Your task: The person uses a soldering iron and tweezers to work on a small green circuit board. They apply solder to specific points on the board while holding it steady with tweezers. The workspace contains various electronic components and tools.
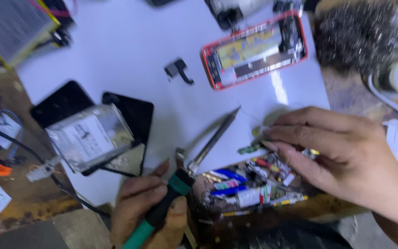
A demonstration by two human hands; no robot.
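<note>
Two hands at soldering: left hand (150, 210) clamped on green-handled soldering iron (194, 166), right hand (342, 152) fingers together pinning small green circuit board (250, 148) to white surface (130, 41).

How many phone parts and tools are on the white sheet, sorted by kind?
Opened phone body with red rim: 1
Dark flat panels at the sheet's left edge: 2
Clear-wrapped silver part lying on them: 1
Small black loose part: 1
Soldering iron, in the left hand: 1
Small green board, under the right hand: 1
Total: 7
</note>
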